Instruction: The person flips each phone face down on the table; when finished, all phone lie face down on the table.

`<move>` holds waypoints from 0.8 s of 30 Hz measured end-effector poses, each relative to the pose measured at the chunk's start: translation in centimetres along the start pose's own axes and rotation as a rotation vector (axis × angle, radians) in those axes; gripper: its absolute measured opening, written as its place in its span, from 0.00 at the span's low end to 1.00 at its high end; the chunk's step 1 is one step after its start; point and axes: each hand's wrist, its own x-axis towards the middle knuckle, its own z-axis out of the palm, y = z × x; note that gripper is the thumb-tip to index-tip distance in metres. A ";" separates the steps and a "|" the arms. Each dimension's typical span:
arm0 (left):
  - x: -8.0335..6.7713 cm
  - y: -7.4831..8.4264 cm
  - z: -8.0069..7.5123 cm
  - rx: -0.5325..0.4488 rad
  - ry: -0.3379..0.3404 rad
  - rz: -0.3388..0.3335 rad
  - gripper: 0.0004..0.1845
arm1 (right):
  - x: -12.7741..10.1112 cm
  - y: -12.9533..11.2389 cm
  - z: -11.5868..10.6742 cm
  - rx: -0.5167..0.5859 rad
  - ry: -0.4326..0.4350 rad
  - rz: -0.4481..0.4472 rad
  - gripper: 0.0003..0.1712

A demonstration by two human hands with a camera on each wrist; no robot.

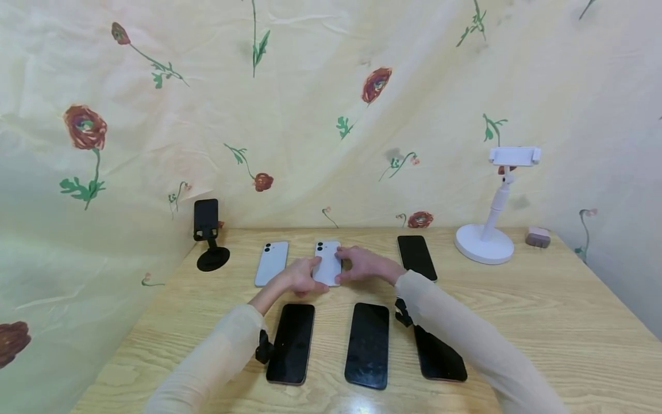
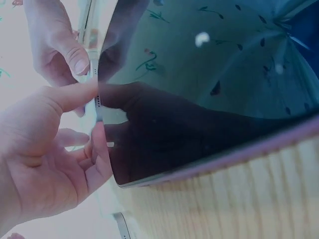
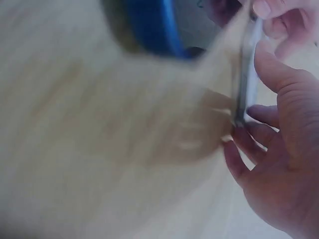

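Both hands hold a white phone (image 1: 328, 269), its back and camera lenses facing up, at the middle of the wooden table. My left hand (image 1: 301, 276) pinches the near left edge. The right hand (image 1: 362, 263) grips the opposite side, fingertips and thumb along the edge. Seen edge-on in the left wrist view, the phone (image 2: 97, 102) sits between thumb and fingers of the left hand (image 2: 60, 144). In the right wrist view the phone's thin side (image 3: 245, 69) stands between the right hand's (image 3: 279, 134) thumb and fingers, with the left hand (image 3: 291, 20) above.
Left of the held phone lies a pale phone (image 1: 272, 264), and to its right a black one (image 1: 416, 256). Three dark phones (image 1: 367, 345) lie in a front row, partly under the forearms. A black stand (image 1: 211, 238), a white stand (image 1: 486, 247) and a plug adapter (image 1: 538, 237) stand behind.
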 end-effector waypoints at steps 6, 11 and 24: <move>0.0 0.9 1.0 0.238 0.230 0.073 0.40 | -2.6 2.5 -3.5 0.073 0.119 -0.075 0.25; 0.3 4.2 1.1 0.193 0.261 0.150 0.30 | -6.3 6.0 -7.8 -0.102 0.187 -0.079 0.23; 4.5 13.3 5.5 0.316 0.070 0.196 0.46 | -11.1 11.3 -9.5 -0.113 -0.031 0.111 0.43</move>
